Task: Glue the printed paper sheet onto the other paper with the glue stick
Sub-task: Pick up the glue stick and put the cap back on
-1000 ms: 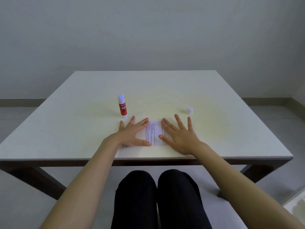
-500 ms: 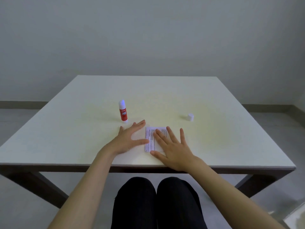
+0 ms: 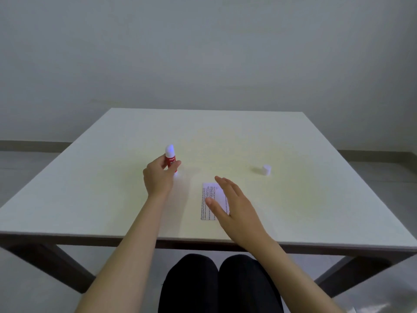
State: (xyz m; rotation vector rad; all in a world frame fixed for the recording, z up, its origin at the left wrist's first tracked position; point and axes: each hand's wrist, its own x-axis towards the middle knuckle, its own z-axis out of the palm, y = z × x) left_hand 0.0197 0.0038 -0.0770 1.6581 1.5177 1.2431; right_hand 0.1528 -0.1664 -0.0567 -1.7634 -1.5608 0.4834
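A red glue stick [image 3: 170, 159] with a white uncapped top stands upright on the white table [image 3: 112, 177], left of centre. My left hand [image 3: 159, 177] is curled around its red body, thumb and fingers on either side. A small printed paper sheet [image 3: 208, 201] lies flat near the table's front edge. My right hand [image 3: 234, 205] hovers over the sheet's right part with fingers spread, hiding that side. The other paper cannot be told apart from the tabletop.
The glue stick's white cap [image 3: 266, 170] sits alone on the table to the right. The table's front edge [image 3: 90, 234] runs just above my knees [image 3: 218, 283]. A grey wall stands behind the table.
My left hand left the sheet and moved up-left to close around the glue stick. My right hand lifted from pressing the sheet flat and now hovers over its right side.
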